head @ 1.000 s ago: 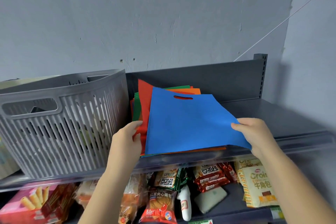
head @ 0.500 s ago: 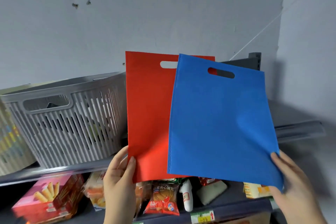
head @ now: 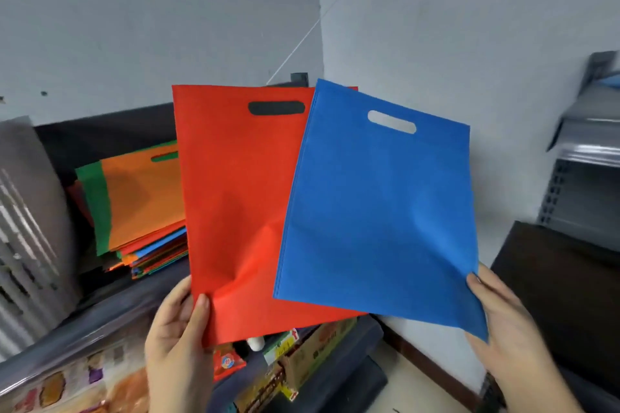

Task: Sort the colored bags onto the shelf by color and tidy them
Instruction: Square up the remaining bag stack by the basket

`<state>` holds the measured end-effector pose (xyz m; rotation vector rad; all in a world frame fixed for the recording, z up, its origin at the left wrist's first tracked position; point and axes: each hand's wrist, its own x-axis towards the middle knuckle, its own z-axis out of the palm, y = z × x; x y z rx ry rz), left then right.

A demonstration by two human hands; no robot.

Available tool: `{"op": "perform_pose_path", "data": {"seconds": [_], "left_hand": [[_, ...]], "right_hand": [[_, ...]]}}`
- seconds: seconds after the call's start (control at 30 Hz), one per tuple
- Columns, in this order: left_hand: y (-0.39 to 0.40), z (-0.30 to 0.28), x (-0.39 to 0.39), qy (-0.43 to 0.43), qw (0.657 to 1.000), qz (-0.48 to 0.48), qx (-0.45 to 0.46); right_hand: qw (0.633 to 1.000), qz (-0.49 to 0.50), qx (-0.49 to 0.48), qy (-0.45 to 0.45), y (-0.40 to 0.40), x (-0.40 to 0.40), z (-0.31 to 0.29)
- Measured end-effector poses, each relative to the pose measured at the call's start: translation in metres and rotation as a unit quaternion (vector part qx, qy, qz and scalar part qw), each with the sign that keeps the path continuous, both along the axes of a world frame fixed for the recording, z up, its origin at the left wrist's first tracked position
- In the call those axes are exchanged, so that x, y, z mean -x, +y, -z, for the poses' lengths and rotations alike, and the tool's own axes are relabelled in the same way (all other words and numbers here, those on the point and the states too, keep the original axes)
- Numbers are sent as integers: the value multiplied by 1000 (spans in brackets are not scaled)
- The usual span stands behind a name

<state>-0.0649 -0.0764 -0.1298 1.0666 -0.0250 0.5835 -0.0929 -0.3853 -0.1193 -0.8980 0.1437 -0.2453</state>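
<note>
Two held bags (head: 375, 211), perhaps more.

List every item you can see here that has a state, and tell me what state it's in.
red bag: held upright, pinched at its lower corner by the left hand
blue bag: held upright, overlapping the red bag, gripped at its lower corner by the right hand
stack of bags: lying flat on the shelf, mixed colours, orange on top

Left hand (head: 177, 342) raised, thumb forward in a pinching grip; right hand (head: 503, 329) raised, also pinching.
</note>
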Motion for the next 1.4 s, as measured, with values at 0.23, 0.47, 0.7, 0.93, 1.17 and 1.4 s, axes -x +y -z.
{"op": "perform_pose_path", "data": {"seconds": [0.23,0.47,0.7,0.93,1.17,1.4], "left_hand": [[-22,34,4,40,993,107,-26],[-62,67,10,57,967,209,-135],[-129,71,27,26,950,270,-154],[-203,63,67,-30,929,344,-134],[-267,87,111,-16,895,415,-165],[-318,103,168,13,883,431,-183]], "right_hand": [[990,123,-18,68,-21,86,29],[964,250,-31,82,-28,179,50],[937,336,-7,91,-52,263,66],[906,412,-19,97,-101,344,68],[890,443,16,104,-149,428,66],[865,484,36,126,-193,495,67]]}}
